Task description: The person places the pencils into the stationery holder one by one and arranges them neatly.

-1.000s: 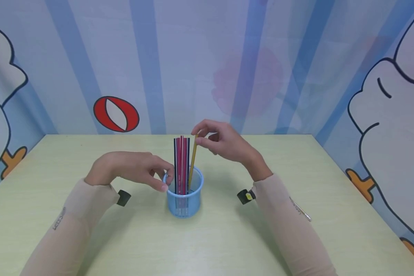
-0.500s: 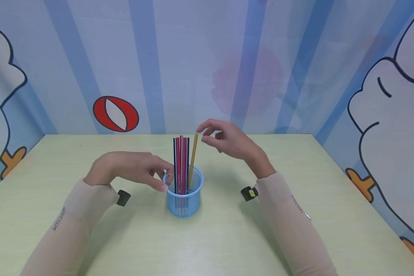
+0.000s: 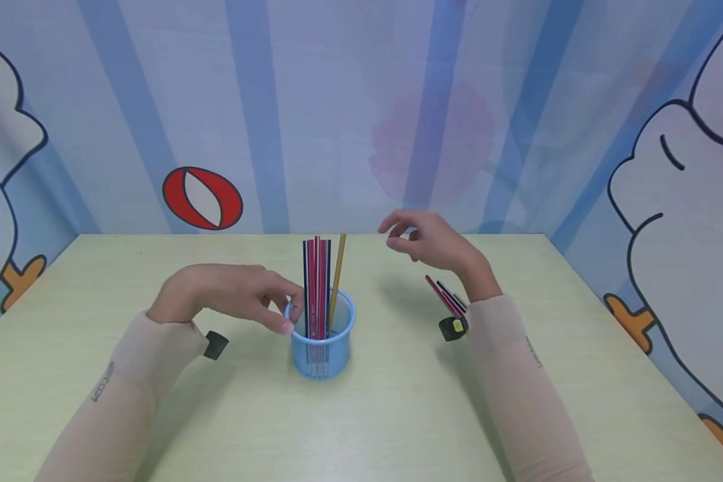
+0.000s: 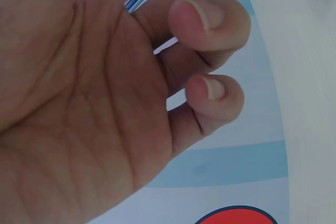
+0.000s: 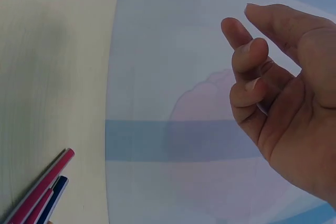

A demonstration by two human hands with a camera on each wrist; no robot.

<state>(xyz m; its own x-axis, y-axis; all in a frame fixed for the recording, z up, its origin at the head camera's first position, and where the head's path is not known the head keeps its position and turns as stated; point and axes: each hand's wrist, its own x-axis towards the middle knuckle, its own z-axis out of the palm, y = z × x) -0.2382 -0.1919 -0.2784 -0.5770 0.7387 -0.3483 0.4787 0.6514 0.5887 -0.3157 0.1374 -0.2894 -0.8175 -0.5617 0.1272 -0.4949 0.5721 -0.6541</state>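
My left hand [image 3: 241, 294] holds the rim of a light blue plastic cup [image 3: 321, 358], thumb and fingertips at its left side. Inside the cup a bundle of red and dark blue pencils [image 3: 317, 281] stands upright. A yellow pencil [image 3: 339, 268] leans to the right in the same cup. My right hand [image 3: 430, 241], fingers loosely bent, is in the air right of the cup and holds nothing. Several pencils [image 3: 448, 298] lie on the table below the right wrist, partly hidden by the sleeve; the right wrist view shows red and blue ends [image 5: 44, 187].
A pale wooden table [image 3: 361, 428] bears everything. Behind it hangs a blue striped backdrop [image 3: 337, 100] with cartoon prints. Both wrists wear small black cameras, the left one [image 3: 216, 345] near the cup's left side.
My right hand has let go of the yellow pencil, now leaning in the cup, and moved right. The pencils on the table have come further into view. The left hand stays put.
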